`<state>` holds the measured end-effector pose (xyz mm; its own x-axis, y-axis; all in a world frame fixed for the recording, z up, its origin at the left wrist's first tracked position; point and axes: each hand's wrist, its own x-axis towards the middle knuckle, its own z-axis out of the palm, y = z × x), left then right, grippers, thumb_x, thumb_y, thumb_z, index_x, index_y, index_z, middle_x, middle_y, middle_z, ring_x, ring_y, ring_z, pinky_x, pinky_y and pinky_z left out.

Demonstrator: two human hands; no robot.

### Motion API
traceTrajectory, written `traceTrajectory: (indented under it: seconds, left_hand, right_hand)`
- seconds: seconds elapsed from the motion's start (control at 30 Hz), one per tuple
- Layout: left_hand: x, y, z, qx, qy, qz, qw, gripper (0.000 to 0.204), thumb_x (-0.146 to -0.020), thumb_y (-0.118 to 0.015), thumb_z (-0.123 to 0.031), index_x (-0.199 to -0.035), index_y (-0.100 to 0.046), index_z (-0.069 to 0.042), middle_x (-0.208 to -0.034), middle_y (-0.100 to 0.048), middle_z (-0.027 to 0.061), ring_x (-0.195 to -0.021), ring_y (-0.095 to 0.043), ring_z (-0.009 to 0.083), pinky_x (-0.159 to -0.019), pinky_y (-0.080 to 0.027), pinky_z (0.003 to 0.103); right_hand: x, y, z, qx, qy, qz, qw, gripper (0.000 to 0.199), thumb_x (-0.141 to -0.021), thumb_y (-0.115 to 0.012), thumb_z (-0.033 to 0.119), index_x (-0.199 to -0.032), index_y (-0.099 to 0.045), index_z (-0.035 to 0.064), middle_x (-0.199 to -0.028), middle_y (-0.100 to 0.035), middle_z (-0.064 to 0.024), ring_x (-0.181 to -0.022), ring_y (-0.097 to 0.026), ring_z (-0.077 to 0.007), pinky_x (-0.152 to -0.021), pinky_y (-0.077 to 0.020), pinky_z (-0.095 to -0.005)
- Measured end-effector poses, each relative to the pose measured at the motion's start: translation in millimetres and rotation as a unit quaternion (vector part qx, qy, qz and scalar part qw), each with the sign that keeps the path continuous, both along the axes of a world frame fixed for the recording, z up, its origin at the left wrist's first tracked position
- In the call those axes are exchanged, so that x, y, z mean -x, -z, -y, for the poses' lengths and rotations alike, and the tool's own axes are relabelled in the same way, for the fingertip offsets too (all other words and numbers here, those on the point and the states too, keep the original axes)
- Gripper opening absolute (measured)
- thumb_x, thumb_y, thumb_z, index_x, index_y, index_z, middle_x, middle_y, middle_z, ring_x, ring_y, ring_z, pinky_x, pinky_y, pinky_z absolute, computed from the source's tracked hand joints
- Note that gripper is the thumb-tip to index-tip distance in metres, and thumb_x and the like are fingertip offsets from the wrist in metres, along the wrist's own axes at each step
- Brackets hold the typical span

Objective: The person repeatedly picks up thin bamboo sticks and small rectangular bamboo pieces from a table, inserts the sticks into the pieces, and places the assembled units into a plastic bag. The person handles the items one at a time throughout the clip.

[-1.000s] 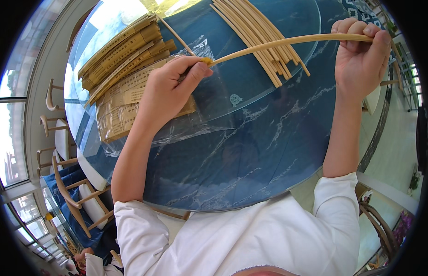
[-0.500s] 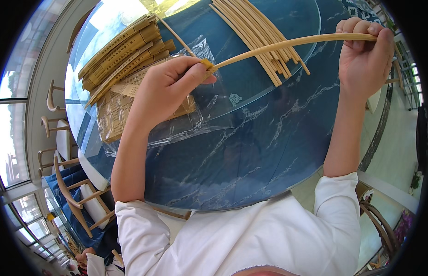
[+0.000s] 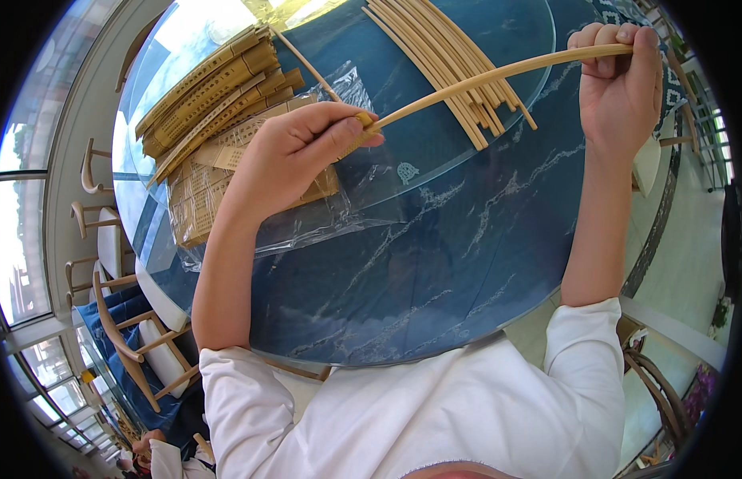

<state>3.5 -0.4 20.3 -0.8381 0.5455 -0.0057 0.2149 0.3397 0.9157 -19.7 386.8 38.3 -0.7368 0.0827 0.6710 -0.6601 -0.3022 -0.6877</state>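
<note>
My left hand [image 3: 307, 148] is closed in a pinch on a narrow brown paper chopstick sleeve [image 3: 349, 149], mostly hidden by the fingers. From its mouth a length of pale wooden chopsticks [image 3: 483, 78] runs to the right, rising and looking bent. My right hand [image 3: 618, 92], raised over the table's right side, grips their far end in closed fingers. I cannot tell for certain whether it is one stick or a pair. Beyond them lies a loose bundle of bare wooden chopsticks [image 3: 439, 60]. Stacked brown printed paper sleeves [image 3: 211, 88] lie left of my left hand.
More paper sleeves [image 3: 199, 195] lie in a clear plastic bag [image 3: 307, 231] on the dark blue marbled table [image 3: 435, 263]. A round glass turntable [image 3: 538, 88] carries the bundle. One stick [image 3: 303, 60] points away behind my left hand. Wooden chairs [image 3: 132, 343] stand left.
My right hand has shifted slightly left and up with the chopsticks' end, bringing it a little closer to my left hand. The left hand has barely moved, still pinching the sleeve.
</note>
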Motion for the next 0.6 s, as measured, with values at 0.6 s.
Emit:
traceTrajectory:
  seconds: [0.6]
  left_hand:
    - [-3,-5,1,0.035,0.05,-0.029,0.998,0.044,-0.108,-0.062,0.003,-0.152,-0.06,-0.003,-0.116,-0.079,0.0152,-0.119,-0.076,0.0212,-0.093,-0.059,0.028]
  right_hand:
    - [13,9,1,0.037,0.015,0.07,0.997,0.031,-0.118,-0.049,0.025,-0.093,-0.058,0.0088,-0.072,-0.041,-0.0015,-0.073,-0.041,-0.0175,-0.076,-0.0416,-0.0363]
